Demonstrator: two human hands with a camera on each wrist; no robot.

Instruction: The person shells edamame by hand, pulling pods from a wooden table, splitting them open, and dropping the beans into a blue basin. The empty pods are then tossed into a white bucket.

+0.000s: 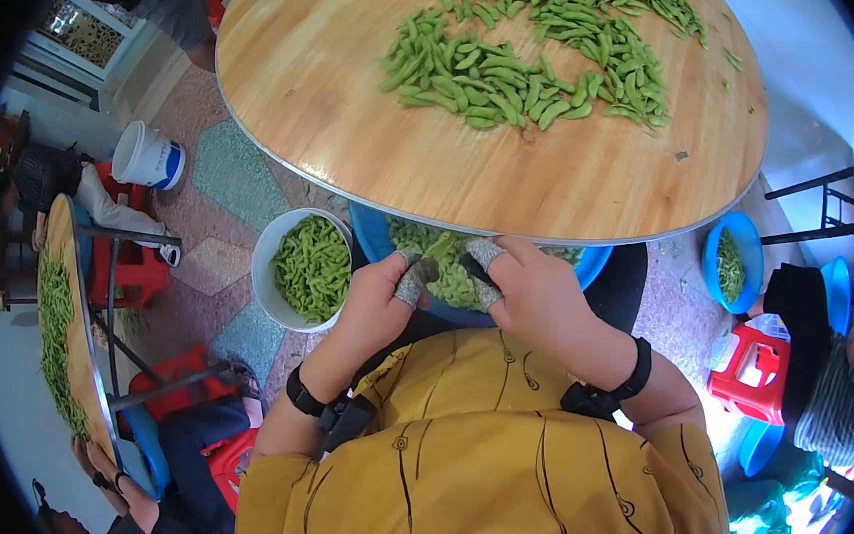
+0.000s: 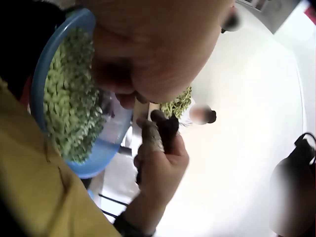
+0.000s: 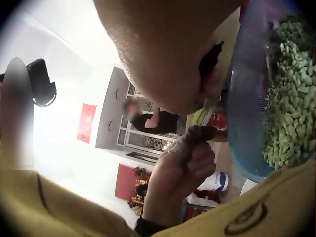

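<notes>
Over a blue basin (image 1: 369,236), the left hand (image 1: 372,301) and right hand (image 1: 537,283) meet, fingertips close together. Between them is a green soybean pod (image 1: 442,246), pinched by the fingers of both hands and partly covered by them. Grey sleeves wrap several fingers, and some fingertips look dark. Shelled pale green beans (image 2: 64,108) fill much of the basin below. From the right wrist view, the right hand (image 3: 163,64) hangs above the left hand (image 3: 180,168), and the beans (image 3: 291,113) lie beside them.
A round wooden table (image 1: 334,104) bearing a heap of soybean pods (image 1: 493,81) overhangs the basin's far side. To the left stands a white bucket (image 1: 265,280) of pods. Another white bucket (image 1: 146,157), a red stool (image 1: 751,372) and seated people are around.
</notes>
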